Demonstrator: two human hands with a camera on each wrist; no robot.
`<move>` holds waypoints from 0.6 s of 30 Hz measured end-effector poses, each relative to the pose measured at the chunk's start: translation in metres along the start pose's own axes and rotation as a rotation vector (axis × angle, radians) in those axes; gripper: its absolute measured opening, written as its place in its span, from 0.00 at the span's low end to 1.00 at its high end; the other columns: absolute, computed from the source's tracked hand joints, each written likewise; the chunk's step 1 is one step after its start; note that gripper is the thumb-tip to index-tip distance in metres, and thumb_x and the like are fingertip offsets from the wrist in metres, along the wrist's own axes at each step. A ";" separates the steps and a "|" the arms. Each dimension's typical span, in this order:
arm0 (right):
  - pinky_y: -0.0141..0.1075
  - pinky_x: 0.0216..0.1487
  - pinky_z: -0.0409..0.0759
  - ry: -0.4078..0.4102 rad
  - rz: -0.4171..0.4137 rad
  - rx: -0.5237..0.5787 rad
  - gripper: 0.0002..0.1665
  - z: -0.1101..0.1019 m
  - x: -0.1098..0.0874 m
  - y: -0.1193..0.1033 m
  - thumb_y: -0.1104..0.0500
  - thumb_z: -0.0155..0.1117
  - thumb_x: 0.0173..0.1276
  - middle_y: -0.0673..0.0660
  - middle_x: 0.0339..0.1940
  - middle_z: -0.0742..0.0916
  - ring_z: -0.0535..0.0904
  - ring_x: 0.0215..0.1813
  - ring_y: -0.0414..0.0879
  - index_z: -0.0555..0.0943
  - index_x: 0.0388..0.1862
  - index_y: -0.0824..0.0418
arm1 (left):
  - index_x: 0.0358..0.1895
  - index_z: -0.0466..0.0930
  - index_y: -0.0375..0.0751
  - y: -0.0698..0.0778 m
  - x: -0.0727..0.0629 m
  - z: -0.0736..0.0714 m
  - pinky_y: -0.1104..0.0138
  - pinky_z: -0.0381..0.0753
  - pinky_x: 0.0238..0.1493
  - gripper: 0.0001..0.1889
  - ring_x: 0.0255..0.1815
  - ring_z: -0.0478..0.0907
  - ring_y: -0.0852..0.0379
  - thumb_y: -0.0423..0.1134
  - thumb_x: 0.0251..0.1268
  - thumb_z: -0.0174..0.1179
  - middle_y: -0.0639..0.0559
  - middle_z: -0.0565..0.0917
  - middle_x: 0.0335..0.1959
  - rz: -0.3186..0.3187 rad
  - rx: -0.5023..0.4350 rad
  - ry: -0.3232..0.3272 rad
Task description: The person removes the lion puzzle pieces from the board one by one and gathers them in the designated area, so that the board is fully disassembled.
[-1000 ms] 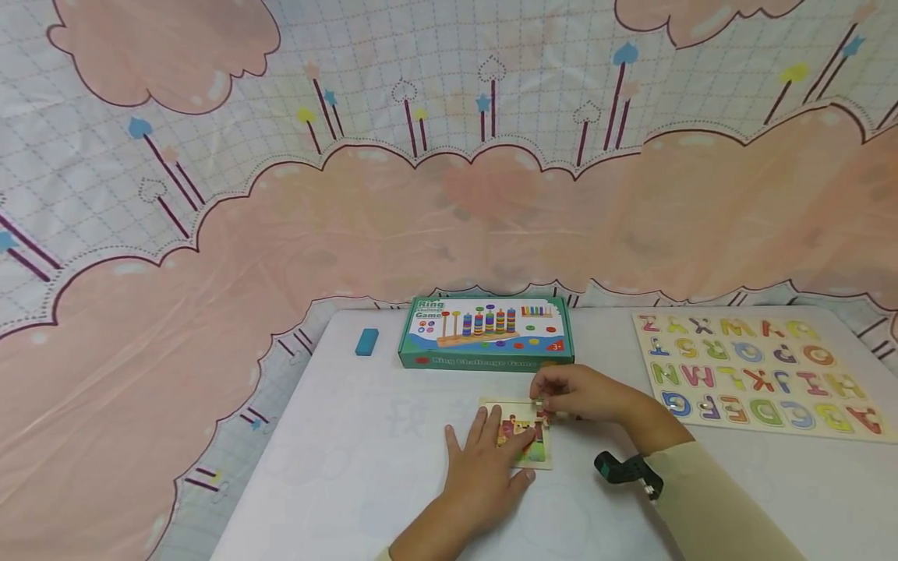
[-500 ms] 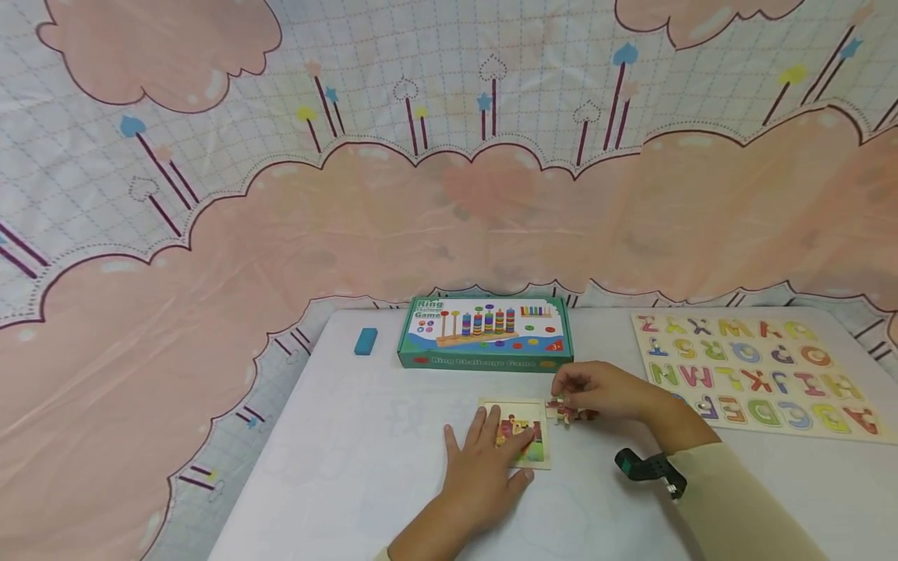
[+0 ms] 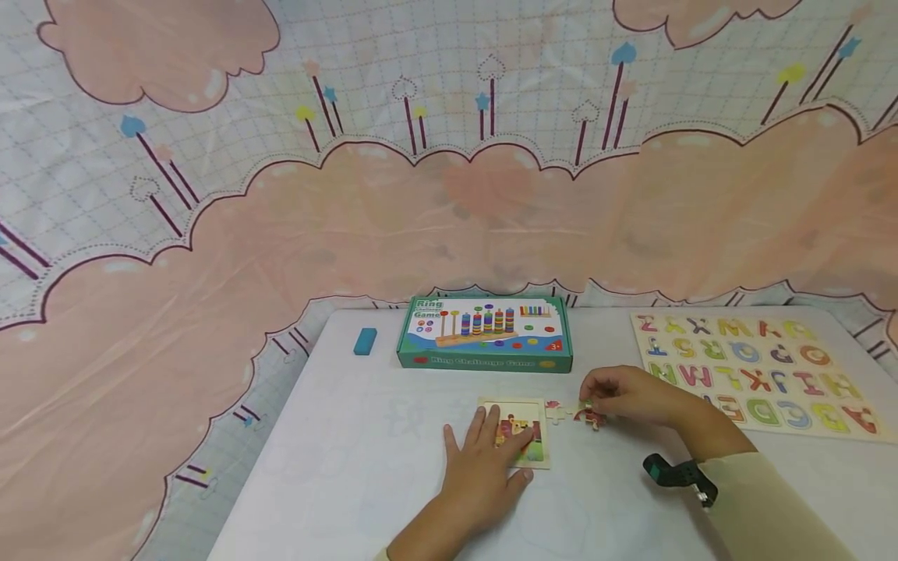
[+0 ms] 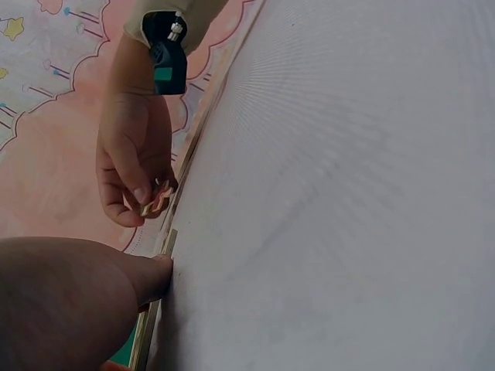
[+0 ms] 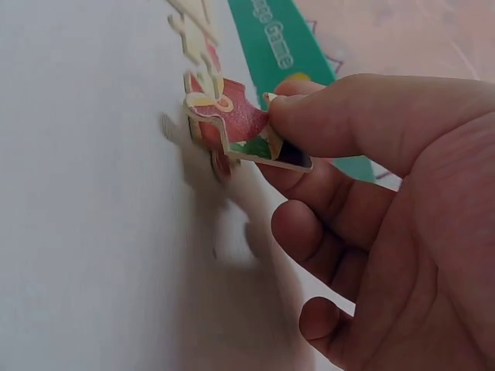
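Note:
My left hand (image 3: 484, 460) lies with spread, fairly straight fingers on a small square wooden jigsaw puzzle (image 3: 536, 452) with a colourful picture. Its palm and fingers cover much of the puzzle's left side. To the right, my right hand (image 3: 634, 397) pinches a jigsaw piece (image 3: 592, 421) between thumb and index finger. In the right wrist view this piece (image 5: 240, 124) is red and green with a pale cut edge, and the other fingers are curled below. Another jigsaw piece (image 3: 555, 413) lies beside the puzzle's upper right edge.
A green Ring Challenge Game box (image 3: 484, 362) stands behind the puzzle. A blue block (image 3: 365, 341) lies left of the box. On the right is a wooden alphabet board (image 3: 793, 370), partly behind my right hand. The white table (image 3: 337, 467) meets a patterned cloth backdrop.
My right hand has moved right, from the puzzle's upper right corner, with a piece in its pinch. Another piece now shows on the table beside the puzzle. My left hand has stayed put.

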State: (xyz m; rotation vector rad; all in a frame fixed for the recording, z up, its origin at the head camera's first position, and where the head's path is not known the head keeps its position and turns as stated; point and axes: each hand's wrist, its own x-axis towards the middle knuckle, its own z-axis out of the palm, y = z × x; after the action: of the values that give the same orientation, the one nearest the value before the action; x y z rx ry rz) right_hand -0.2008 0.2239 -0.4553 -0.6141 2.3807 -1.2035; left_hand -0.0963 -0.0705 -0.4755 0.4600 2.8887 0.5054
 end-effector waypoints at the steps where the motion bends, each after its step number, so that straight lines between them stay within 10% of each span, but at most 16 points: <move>1: 0.37 0.43 0.78 0.004 0.008 -0.008 0.05 -0.002 -0.002 0.002 0.64 0.68 0.75 0.50 0.39 0.86 0.78 0.45 0.49 0.86 0.47 0.57 | 0.79 0.70 0.76 0.000 0.000 0.000 0.21 0.39 0.73 0.30 0.88 0.46 0.39 0.60 0.76 0.62 0.41 0.58 0.87 0.001 0.000 0.003; 18: 0.37 0.47 0.79 0.080 0.034 -0.134 0.09 -0.006 -0.013 0.010 0.66 0.69 0.73 0.48 0.41 0.86 0.78 0.46 0.49 0.87 0.43 0.51 | 0.79 0.71 0.75 0.000 0.000 -0.001 0.21 0.38 0.73 0.30 0.88 0.46 0.39 0.59 0.76 0.62 0.41 0.59 0.86 0.004 -0.023 0.006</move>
State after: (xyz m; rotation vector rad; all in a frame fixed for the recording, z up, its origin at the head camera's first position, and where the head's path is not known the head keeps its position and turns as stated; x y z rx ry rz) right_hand -0.1950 0.2405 -0.4586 -0.5745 2.5442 -1.0790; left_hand -0.0960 -0.0708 -0.4744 0.4617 2.8852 0.5406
